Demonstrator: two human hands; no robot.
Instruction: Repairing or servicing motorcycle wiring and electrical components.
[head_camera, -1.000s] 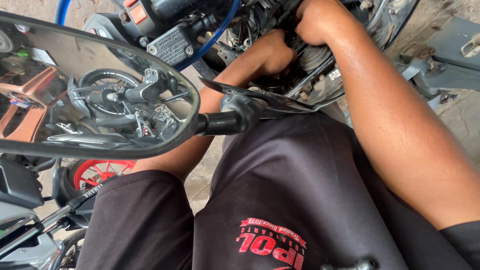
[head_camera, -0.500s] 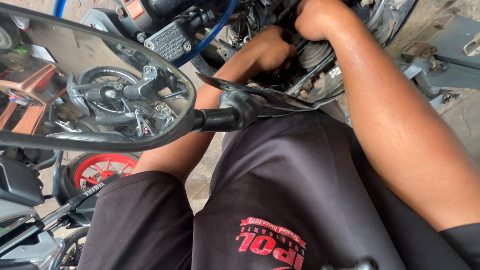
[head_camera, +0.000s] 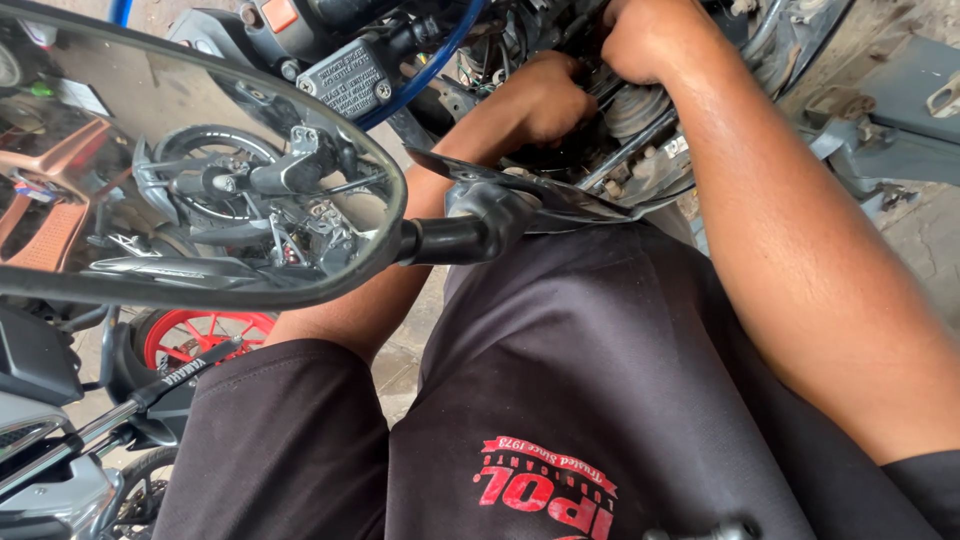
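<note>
Mirror (head_camera: 190, 170) left of both hands (head_camera: 545, 95), engine (head_camera: 640, 110) beyond.

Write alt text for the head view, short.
Both bare hands, left hand and right hand, reach into a motorcycle's front-end parts, fingers hidden among cables. A rear-view mirror fills the left foreground above the person's dark shirt.

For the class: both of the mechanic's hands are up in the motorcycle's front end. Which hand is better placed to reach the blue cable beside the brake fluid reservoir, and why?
Probably the left hand. It sits closer to the blue cable and the reservoir, while the right hand is farther over, closed among the dark parts by the fork.
</note>
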